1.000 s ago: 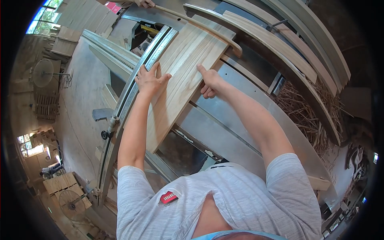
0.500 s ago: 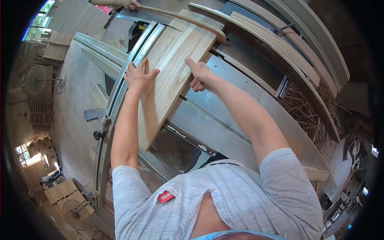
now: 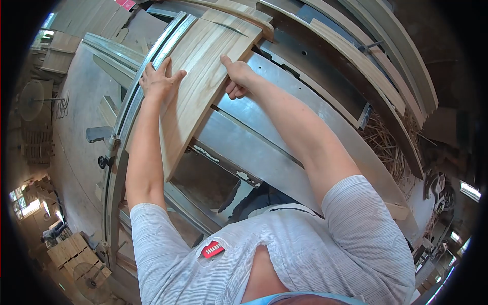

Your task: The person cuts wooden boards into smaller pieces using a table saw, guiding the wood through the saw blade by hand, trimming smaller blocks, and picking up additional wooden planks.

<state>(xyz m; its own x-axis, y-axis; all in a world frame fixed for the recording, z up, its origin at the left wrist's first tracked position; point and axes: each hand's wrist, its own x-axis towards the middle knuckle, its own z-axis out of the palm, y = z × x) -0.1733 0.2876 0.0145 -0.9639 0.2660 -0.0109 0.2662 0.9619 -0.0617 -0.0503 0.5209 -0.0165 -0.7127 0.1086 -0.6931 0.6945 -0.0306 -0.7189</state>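
Note:
A wide pale wooden board (image 3: 190, 84) lies flat on the metal machine table, running away from me. My left hand (image 3: 160, 84) has its fingers spread at the board's left side, by the long metal fence (image 3: 140, 86), with the thumb toward the board. At the board's right edge is my right hand (image 3: 236, 79), thumb on the top face and the other fingers curled below the edge. A narrow dark line (image 3: 231, 29) crosses the board near its far end. Beyond that line a long wooden strip (image 3: 239, 18) lies across the board.
The metal tabletop (image 3: 267, 129) extends right of the board. Long planks (image 3: 356, 66) stand along the far right, above a heap of thin wood offcuts (image 3: 384, 140). A black knob (image 3: 104, 161) projects at the left rail. Stacked boards (image 3: 86, 18) and a fan (image 3: 33, 100) stand farther left.
My view has shifted, so the board and both hands appear farther left and higher. The dark line across the board looks longer. Another person's hand at the top left has left the view.

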